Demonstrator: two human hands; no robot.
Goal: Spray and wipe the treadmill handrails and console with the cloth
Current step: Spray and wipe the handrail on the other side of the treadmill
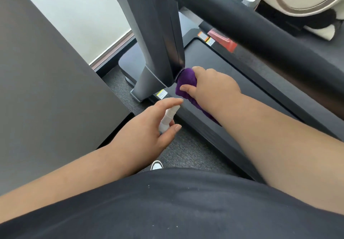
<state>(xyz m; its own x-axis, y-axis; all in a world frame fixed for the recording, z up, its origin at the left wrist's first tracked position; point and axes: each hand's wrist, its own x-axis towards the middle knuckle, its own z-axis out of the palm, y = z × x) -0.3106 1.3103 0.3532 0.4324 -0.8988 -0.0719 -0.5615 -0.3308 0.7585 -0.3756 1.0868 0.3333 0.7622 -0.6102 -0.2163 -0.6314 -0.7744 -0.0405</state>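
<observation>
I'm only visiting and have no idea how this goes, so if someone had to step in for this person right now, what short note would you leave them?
Left hand: holds the white spray bottle, a finger resting on its nozzle, low beside the treadmill.
Right hand: grips the purple cloth, which is wrapped around a bar where it meets the grey upright post.
The thick black handrail crosses above both hands; the treadmill deck lies below.
Done: cannot be told from this view; no wet patches or streaks show.
Left: finish wiping this joint, then the handrail. The console is out of view, so check it too.
</observation>
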